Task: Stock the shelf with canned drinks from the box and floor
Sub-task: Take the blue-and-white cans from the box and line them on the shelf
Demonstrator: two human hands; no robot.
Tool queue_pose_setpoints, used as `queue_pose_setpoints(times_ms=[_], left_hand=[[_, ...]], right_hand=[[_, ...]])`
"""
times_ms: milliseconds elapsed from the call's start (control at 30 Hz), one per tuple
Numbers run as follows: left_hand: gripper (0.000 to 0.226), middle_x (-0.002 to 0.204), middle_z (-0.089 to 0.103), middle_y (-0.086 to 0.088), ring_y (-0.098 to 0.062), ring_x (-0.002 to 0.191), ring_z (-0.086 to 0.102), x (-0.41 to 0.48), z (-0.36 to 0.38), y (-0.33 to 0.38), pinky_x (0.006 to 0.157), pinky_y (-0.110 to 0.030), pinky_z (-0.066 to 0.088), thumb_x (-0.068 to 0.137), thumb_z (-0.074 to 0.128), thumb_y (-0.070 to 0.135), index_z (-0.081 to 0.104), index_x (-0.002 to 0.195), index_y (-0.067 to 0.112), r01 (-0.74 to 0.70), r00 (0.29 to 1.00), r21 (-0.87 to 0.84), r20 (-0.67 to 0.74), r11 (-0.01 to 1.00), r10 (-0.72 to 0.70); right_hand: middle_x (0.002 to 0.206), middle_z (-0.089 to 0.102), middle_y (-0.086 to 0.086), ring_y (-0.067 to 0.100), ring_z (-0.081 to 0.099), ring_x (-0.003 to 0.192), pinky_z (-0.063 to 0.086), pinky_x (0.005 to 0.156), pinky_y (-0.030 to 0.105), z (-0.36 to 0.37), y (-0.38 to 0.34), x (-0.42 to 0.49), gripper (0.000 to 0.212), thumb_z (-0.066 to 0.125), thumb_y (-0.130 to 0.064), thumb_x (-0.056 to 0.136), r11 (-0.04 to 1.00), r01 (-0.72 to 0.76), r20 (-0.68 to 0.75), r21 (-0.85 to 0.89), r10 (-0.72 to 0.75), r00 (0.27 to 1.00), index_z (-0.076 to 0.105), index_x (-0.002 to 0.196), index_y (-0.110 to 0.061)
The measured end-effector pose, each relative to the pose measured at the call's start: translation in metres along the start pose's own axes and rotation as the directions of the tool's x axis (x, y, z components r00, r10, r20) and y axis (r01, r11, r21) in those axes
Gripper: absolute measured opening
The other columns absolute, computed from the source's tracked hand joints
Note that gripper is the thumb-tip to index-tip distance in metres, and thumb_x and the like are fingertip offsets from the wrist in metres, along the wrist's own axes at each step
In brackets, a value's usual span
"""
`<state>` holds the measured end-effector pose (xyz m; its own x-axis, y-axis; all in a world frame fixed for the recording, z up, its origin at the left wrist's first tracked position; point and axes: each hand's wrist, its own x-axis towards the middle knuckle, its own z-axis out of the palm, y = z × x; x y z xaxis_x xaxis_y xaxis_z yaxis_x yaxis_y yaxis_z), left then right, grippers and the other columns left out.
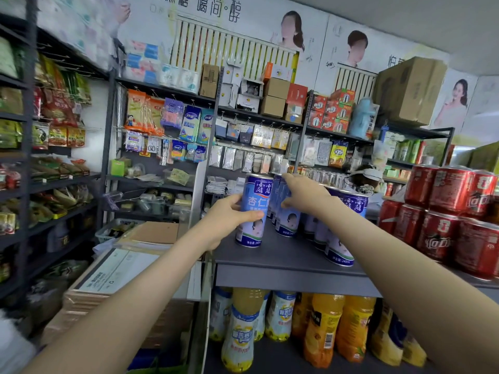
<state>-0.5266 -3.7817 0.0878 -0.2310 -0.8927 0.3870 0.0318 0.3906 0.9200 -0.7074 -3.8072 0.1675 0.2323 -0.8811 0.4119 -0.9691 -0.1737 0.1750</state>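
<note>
Small shop interior. Back wall (256,20) covered in pale advertising posters (391,49) with printed portraits and large characters; white ribbed panel (232,47) at upper middle. Dark metal shelving (106,125) along that wall, hung with packeted goods on hooks, topped with a large cardboard carton (410,90) at right. Second dark rack (27,130) at left, holding snack packets. Grey shelf (286,273) in foreground, right of centre. Pale ceiling (405,20) at upper right. Even, diffuse light.
</note>
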Motion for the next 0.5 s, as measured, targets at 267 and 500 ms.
queue_pose_setpoints(times_ms=[267,500], left_hand=[[0.03,0.107,0.067,-0.003,-0.016,0.099,0.064,0.002,0.0,-0.003,0.086,-0.031,0.052,0.08,0.073,0.016,0.059,0.103,0.029,-0.009,1.0,0.013,0.023,1.0,0.009],[0.051,0.106,0.065,0.001,-0.017,0.099,0.064,0.008,-0.004,-0.012,0.089,-0.035,0.052,0.077,0.076,0.02,0.055,0.123,0.022,-0.024,0.999,0.001,0.043,1.0,0.024]], right_hand=[[0.125,0.058,0.016,0.032,0.055,0.112,0.048,0.088,0.04,0.01,0.0,0.004,0.051,0.066,-0.01,0.085,0.958,-0.051,-0.153,0.284,0.097,0.983,0.048,0.133,-0.008],[0.131,0.057,0.014,0.03,0.054,0.116,0.046,0.085,0.035,0.011,-0.001,0.008,0.064,0.06,0.009,0.078,0.963,-0.077,-0.192,0.259,0.129,0.973,0.045,0.138,-0.009]])
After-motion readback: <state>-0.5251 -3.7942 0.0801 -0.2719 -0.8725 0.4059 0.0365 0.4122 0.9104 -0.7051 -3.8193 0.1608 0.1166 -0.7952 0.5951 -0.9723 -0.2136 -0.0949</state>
